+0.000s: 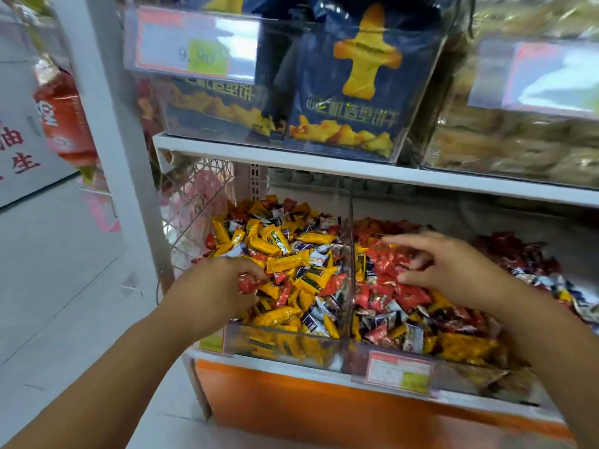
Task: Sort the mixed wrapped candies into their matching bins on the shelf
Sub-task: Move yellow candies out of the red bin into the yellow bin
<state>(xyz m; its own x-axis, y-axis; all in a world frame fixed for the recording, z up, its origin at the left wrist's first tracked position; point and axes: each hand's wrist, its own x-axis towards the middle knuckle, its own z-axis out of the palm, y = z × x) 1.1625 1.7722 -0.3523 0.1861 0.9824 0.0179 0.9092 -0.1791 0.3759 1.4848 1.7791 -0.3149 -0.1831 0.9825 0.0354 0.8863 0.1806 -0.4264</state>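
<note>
While the left hand [223, 283] pinches a red candy [247, 283] out of the mostly yellow left bin [285, 343], the right hand [444, 270] hovers open and empty over the red heap in the right bin [389, 358]. The clear divider [348, 264] separates the two, so the red piece likely belongs across it, where reds gather.

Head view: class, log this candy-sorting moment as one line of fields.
left hand: grips red candy over yellow-candy bin | right hand: open, fingers spread above red-candy bin | sorting unfinished
</note>
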